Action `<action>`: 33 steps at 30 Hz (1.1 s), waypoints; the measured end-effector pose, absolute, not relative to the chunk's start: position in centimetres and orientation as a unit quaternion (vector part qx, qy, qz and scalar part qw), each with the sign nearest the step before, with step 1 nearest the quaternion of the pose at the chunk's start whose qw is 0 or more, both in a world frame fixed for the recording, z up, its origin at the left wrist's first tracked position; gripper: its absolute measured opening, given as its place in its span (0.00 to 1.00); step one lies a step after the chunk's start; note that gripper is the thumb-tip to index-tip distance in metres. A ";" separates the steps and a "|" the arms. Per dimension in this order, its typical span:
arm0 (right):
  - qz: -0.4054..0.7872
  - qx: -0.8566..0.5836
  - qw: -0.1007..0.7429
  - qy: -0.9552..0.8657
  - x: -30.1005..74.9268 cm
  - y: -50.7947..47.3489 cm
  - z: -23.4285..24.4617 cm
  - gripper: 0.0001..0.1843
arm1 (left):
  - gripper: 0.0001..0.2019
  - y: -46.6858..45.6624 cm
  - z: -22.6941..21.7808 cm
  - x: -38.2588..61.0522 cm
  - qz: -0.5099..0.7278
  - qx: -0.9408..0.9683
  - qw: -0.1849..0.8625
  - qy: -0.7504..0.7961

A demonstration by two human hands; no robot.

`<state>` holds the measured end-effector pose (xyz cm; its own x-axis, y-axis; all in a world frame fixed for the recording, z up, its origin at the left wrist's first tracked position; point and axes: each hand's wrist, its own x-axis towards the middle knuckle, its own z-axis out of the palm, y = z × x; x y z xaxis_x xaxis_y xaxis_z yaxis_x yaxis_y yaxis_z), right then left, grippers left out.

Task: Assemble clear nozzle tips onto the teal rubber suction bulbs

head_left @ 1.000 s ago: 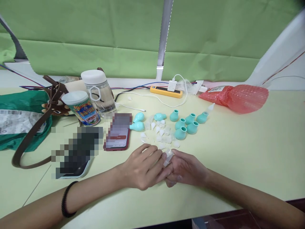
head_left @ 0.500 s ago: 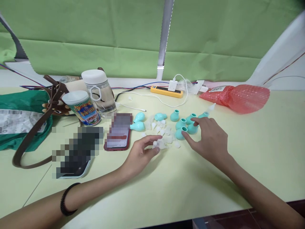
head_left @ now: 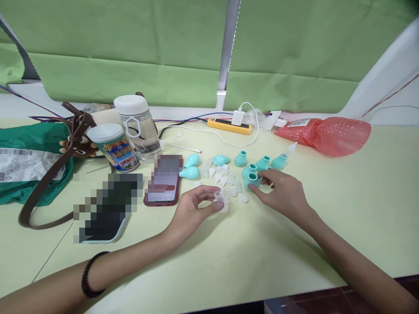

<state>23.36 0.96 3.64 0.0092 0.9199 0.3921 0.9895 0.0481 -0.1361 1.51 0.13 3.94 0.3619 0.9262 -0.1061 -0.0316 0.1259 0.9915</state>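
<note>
Between thumb and fingers my left hand (head_left: pixel 203 204) pinches a clear plastic nozzle piece (head_left: pixel 218 196), its round opening upward. My right hand (head_left: pixel 283 188) has thumb and index finger on the sides of the nearest teal rubber bulb (head_left: pixel 251 178), which stands with its open neck up. Behind it are more upright teal bulbs, among them one (head_left: pixel 241 158) apart from the group. A teal bulb (head_left: pixel 279 161) at the right has a clear tip (head_left: pixel 292 147) fitted in its neck. Small white and clear tips (head_left: pixel 223 181) lie loose between my hands.
Several teal bulbs lie on their sides, one (head_left: pixel 190 173) touching a red-cased phone (head_left: pixel 162 181). Left stand a noodle cup (head_left: pixel 114 148) and water bottle (head_left: pixel 139 126), with another phone (head_left: pixel 108 213) in front. A yellow power strip (head_left: pixel 229 126) and red bubble-wrap bag (head_left: pixel 340 136) lie behind.
My right hand has closed in on the nearest teal bulb, thumb and finger now at its sides. In my left hand, the clear nozzle piece has been lifted out of the pile and turned upright.
</note>
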 end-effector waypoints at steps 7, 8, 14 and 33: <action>0.026 -0.551 0.372 -0.746 22.3 -0.5 4.0 0.10 | 0.15 0.4 4.0 1.3 0.408 0.428 0.722 0.358; 0.069 -0.534 0.381 -0.752 22.0 -0.9 3.9 0.10 | 0.16 0.3 4.1 1.2 0.410 0.422 0.723 0.361; 0.139 -0.457 0.353 -0.805 20.2 -2.3 3.1 0.13 | 0.09 0.0 4.5 1.3 0.403 0.441 0.719 0.356; 0.135 -0.400 0.396 -0.815 20.0 -3.0 2.4 0.17 | 0.11 1.3 4.8 0.6 0.291 0.586 0.673 0.344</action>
